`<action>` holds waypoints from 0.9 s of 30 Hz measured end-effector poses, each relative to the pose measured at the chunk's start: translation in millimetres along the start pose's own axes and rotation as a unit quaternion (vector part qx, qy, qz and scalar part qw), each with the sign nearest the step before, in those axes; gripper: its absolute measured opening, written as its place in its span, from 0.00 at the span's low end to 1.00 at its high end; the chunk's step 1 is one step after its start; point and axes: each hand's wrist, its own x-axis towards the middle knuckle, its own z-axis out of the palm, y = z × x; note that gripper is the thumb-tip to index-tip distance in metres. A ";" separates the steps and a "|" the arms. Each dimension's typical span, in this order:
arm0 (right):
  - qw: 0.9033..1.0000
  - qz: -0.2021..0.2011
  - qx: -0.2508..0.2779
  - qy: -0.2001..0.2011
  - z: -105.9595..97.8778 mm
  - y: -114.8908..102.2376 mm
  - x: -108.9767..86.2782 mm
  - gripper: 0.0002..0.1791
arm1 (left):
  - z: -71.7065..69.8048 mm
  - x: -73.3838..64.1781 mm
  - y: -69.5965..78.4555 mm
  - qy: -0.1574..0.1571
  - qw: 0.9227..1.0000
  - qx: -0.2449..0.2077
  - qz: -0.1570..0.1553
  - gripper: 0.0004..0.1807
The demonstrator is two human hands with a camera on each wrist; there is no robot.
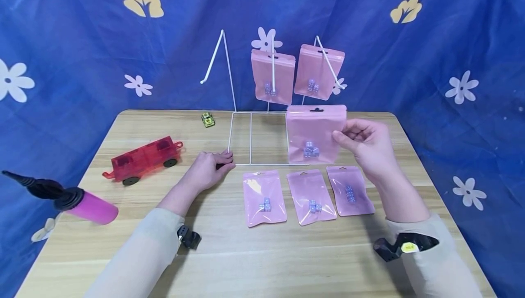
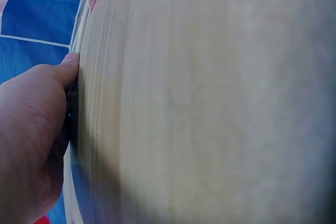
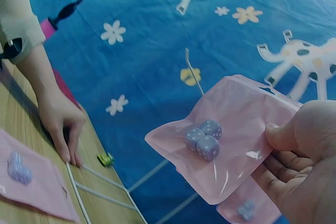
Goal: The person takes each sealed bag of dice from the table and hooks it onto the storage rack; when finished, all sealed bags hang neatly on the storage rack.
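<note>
My right hand (image 1: 371, 147) pinches the right edge of a pink zip bag (image 1: 313, 127), thumb in front. The bag hangs upright above the base of the white wire display rack (image 1: 251, 138), with its hang hole at the top. Several purple dice (image 3: 203, 140) lie in its bottom. At the rack's front left corner, my left hand (image 1: 209, 170) grips the wire between thumb and fingers, low on the table. Two similar bags hang on the rack's middle and right hooks: a middle bag (image 1: 272, 77) and a right bag (image 1: 320, 71). The left hook (image 1: 213, 56) carries nothing.
Three more pink dice bags (image 1: 265, 198) lie in a row on the wooden table (image 1: 246, 261) before the rack. A red toy wagon (image 1: 143, 161), a small yellow-green toy car (image 1: 208, 119) and a pink-and-black hand pump (image 1: 88, 204) stand to the left. Blue cloth (image 1: 184, 6) hangs behind.
</note>
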 end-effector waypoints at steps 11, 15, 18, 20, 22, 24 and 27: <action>0.999 -0.006 0.000 -0.041 39.7 -1.7 9.7 0.05 | 0.7 0.3 -1.6 0.006 1.000 0.008 -0.001 0.16; 0.999 -0.010 -0.003 -0.042 52.4 -2.2 12.1 0.05 | -0.3 0.2 0.0 0.001 1.000 0.006 -0.006 0.17; 0.999 -0.017 0.002 -0.048 61.0 -1.6 13.8 0.04 | -0.9 -0.1 1.2 -0.006 1.000 0.005 -0.010 0.17; 0.998 -0.022 0.012 -0.055 66.2 -1.4 14.6 0.05 | -1.1 -0.2 1.2 -0.008 1.000 0.005 -0.011 0.17; 0.998 -0.028 0.022 -0.060 70.6 -0.7 15.5 0.05 | -1.2 -0.1 1.3 -0.009 1.000 0.003 -0.011 0.17; 0.997 -0.035 0.027 -0.064 74.8 0.4 16.6 0.05 | -1.3 0.1 1.5 -0.009 1.000 0.001 -0.010 0.17; 0.996 -0.041 0.031 -0.068 81.3 1.3 18.2 0.04 | -1.7 0.3 2.1 -0.008 1.000 0.001 -0.012 0.17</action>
